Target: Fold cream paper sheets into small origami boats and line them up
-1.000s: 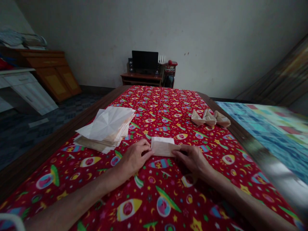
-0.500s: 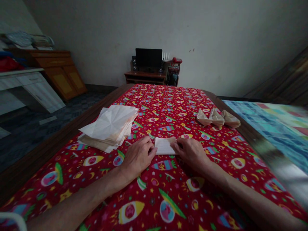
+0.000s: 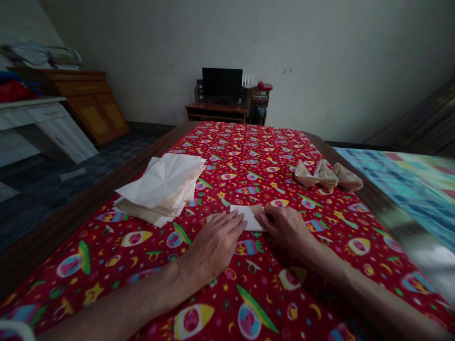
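Observation:
A small folded strip of white paper (image 3: 251,219) lies flat on the red patterned cloth in front of me. My left hand (image 3: 221,237) rests on its left end, with the fingers stretched out and lying flat. At the right end, my right hand (image 3: 285,224) has its fingers curled, pinching the paper's edge between thumb and fingers. To the left is a loose stack of creased paper sheets (image 3: 165,182). Several folded, boat-like paper pieces (image 3: 325,175) sit in a row at the right.
The red cloth (image 3: 249,156) covers a long table with a dark wooden edge (image 3: 117,177). Beyond it stand a black monitor (image 3: 222,82) and a red telephone (image 3: 264,86). A wooden cabinet (image 3: 93,109) is at the left, a blue checked surface (image 3: 387,184) at the right.
My left hand has uncurled from pinching the left edge and slid right, its fingers now flat over that end of the paper. The right hand keeps its grip. The view has shifted slightly.

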The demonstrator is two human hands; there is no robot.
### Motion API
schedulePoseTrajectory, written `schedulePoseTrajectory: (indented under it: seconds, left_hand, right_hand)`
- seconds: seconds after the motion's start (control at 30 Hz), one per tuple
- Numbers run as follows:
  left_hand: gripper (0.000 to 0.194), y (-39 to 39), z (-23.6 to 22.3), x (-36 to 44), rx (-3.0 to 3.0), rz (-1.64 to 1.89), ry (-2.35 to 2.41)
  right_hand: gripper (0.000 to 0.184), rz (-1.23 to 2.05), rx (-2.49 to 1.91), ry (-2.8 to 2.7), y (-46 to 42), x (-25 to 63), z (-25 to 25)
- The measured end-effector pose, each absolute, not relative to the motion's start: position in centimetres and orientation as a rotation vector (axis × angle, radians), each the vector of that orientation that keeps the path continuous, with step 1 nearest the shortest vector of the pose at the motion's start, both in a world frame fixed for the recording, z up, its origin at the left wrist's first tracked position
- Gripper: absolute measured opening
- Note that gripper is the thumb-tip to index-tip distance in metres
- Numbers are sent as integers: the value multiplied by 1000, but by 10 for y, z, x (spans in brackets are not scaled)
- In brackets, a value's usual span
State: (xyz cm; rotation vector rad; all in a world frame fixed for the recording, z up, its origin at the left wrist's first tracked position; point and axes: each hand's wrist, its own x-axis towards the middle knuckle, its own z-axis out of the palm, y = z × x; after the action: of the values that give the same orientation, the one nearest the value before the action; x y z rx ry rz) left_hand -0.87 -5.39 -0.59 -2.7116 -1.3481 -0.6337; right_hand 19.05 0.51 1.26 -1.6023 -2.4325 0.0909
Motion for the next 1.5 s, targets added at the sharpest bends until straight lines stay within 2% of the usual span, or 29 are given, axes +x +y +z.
schedulePoseTrajectory:
  seconds: [0.33, 0.87, 0.97, 1.17, 1.27, 1.37, 1.5]
  left_hand:
    - [40, -57, -6, -10, -2717, -601, -1346]
    - [36, -62, 6, -9, -2762, -561, -1374]
    - [36, -64, 9, -8, -2773, -549, -1375]
    - [35, -63, 8, -8, -2755, -525, -1364]
    - [34, -62, 7, -8, -2762, -523, -1337]
    - [31, -62, 7, -7, -2767, -544, -1326]
    - [34, -62, 9, -10, -2765, -536, -1333]
  right_hand:
    - [37, 214, -1594, -2433, 7, 191, 16]
    - [36, 116, -1562, -2433, 7, 191, 12]
    - [34, 26, -1562, -2449, 7, 194, 6]
    - [28, -380, -1510, -2383, -5, 195, 8]
    - [37, -448, -1244, -2459, -22, 192, 10]
    - [45, -273, -913, -2679, -43, 192, 4]
    - [60, -67, -953, -2731, -60, 202, -1]
